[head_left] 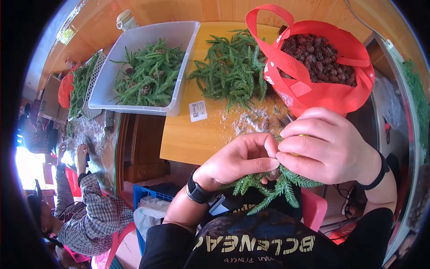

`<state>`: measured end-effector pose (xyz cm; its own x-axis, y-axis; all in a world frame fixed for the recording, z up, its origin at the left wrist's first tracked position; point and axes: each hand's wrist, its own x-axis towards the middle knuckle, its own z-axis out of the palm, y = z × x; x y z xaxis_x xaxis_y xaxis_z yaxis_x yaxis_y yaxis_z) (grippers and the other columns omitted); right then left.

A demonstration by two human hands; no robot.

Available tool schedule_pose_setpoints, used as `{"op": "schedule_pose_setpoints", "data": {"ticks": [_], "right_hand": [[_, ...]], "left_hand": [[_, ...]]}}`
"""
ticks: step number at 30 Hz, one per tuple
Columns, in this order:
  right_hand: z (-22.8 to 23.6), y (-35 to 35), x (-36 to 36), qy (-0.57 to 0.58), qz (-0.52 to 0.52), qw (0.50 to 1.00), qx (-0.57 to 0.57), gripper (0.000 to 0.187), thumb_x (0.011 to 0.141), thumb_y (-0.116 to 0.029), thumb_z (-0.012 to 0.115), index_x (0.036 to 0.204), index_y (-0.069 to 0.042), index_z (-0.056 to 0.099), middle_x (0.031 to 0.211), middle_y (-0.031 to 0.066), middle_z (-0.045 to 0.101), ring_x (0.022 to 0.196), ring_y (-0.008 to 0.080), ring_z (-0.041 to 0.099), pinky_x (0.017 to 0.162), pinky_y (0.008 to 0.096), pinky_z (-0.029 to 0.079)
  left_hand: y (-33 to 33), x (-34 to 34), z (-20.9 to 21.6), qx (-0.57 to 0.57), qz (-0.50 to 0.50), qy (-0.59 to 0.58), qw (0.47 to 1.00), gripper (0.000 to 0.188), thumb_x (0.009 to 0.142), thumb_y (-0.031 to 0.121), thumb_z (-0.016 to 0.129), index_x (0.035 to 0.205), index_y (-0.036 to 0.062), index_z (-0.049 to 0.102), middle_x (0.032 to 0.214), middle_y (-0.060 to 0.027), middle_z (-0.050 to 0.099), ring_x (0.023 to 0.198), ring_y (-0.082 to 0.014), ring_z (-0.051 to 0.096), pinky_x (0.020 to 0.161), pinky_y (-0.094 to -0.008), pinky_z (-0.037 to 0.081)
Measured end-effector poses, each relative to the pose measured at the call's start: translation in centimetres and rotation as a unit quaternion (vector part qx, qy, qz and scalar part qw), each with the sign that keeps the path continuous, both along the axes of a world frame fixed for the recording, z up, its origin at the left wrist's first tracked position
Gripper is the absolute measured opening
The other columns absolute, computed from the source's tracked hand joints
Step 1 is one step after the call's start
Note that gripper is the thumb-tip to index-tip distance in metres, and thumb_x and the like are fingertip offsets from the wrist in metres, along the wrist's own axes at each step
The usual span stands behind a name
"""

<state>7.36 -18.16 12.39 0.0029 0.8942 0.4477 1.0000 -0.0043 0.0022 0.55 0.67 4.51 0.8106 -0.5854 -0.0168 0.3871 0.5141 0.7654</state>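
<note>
The left hand pinched the top of a green sprig between thumb and forefinger, right beside a small pine cone. The right hand curled in from three o'clock, fingertips nearly meeting the left's; something yellow showed between its fingers, but its exact grip could not be told. The sprig hung toward six o'clock, over the lap, short of the tabletop.

A loose pinch might have let the cone slip and drop to the floor, and fingers so crowded could have bent the needles.

At eleven o'clock from the hands lay white flakes, then a heap of sprigs; at ten, a white label and a clear bin of greenery. At one o'clock, a red bag held many cones; its floppy handle could have snagged a reaching hand. Another person sat around eight o'clock.
</note>
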Motion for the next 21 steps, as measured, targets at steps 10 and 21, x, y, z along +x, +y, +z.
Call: {"op": "schedule_pose_setpoints", "data": {"ticks": [10,21], "right_hand": [[0.0,-0.7,-0.1,0.044,-0.066,0.996,-0.037,0.014,0.059,-0.011,0.067,0.070,-0.009,0.058,0.077,0.0006,0.058,0.081,0.0192,0.059,0.071,0.0352,0.045],[-0.7,-1.6,0.0,0.135,-0.096,0.986,-0.006,0.020,0.062,-0.010,0.070,0.079,-0.008,0.063,0.078,0.0034,0.058,0.079,0.0217,0.059,0.072,0.0363,0.045]], "left_hand": [[-0.8,-0.1,0.3,0.085,0.073,-0.051,0.992,0.008,0.085,0.003,0.059,0.087,0.0025,0.051,0.085,-0.0016,0.054,0.076,-0.0088,0.053,0.064,-0.0232,0.044],[-0.8,0.1,0.1,0.124,0.090,-0.077,0.985,0.008,0.086,0.003,0.056,0.088,0.0015,0.049,0.093,-0.0056,0.053,0.077,-0.0103,0.055,0.067,-0.0230,0.048]]}}
